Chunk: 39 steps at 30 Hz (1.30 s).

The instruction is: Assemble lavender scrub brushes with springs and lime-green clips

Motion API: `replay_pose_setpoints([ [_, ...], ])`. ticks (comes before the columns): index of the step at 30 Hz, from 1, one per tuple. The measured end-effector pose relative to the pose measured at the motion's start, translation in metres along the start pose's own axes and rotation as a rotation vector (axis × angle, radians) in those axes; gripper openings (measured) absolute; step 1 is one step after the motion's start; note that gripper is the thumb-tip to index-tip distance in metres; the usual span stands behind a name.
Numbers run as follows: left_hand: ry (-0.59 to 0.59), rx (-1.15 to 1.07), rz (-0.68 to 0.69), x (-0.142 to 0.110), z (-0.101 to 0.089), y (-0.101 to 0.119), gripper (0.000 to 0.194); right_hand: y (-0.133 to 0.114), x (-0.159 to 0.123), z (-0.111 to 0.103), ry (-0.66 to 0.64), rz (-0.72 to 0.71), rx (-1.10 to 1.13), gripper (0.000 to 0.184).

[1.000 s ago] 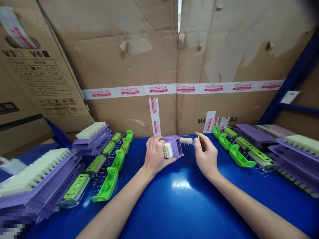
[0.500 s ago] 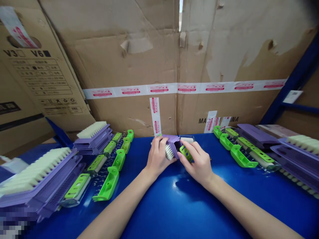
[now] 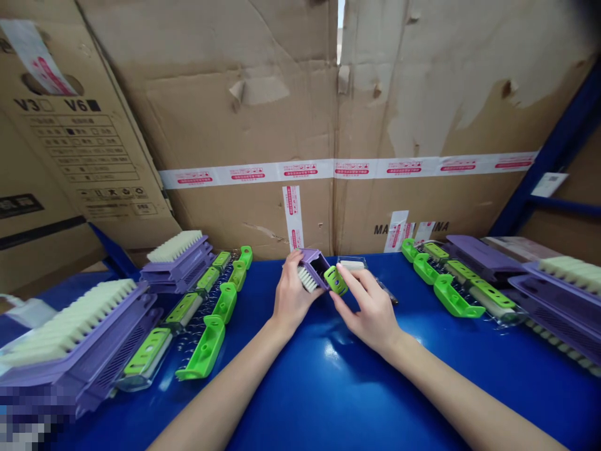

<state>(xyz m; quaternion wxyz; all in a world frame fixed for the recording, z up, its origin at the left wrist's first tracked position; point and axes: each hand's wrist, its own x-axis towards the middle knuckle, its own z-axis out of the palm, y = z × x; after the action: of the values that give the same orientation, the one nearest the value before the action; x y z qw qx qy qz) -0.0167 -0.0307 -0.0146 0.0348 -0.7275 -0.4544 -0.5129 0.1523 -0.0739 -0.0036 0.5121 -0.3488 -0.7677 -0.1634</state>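
Left hand (image 3: 292, 293) clasps purple brush casing (image 3: 315, 262), tilted, open end facing right hand (image 3: 369, 304), pinching green piece (image 3: 336, 280) beside it.

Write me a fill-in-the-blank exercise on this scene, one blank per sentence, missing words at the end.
The left hand holds a bristled housing whose plastic is coloured ____.
The slotted plate at the fingertips of the right hand is coloured ____.
The tabletop under both hands is coloured ____.
On the cardboard box at the far left, the filled-in square follows the marking ____.

Missing words: purple; green; blue; V6.
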Motion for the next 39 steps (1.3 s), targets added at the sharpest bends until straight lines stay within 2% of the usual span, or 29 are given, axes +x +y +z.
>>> replay_pose_setpoints([
  [10,-0.048,-0.001,-0.032,-0.002,0.000,0.001,0.077,-0.007,0.002,-0.003,0.066,-0.024,0.010,0.056],
  [16,-0.045,0.060,0.082,-0.003,0.001,0.002,0.068,-0.012,0.004,-0.005,0.089,-0.024,-0.005,0.054],
  [22,-0.044,0.096,0.146,-0.004,0.003,0.004,0.067,-0.011,0.004,-0.003,0.079,-0.028,-0.075,0.045],
  [32,-0.006,0.127,0.150,-0.005,0.005,0.005,0.064,-0.011,0.006,0.004,0.104,0.021,-0.141,0.030],
  [39,-0.016,0.114,0.124,-0.004,0.004,0.006,0.062,-0.008,0.005,0.005,0.059,-0.010,-0.154,0.020],
])
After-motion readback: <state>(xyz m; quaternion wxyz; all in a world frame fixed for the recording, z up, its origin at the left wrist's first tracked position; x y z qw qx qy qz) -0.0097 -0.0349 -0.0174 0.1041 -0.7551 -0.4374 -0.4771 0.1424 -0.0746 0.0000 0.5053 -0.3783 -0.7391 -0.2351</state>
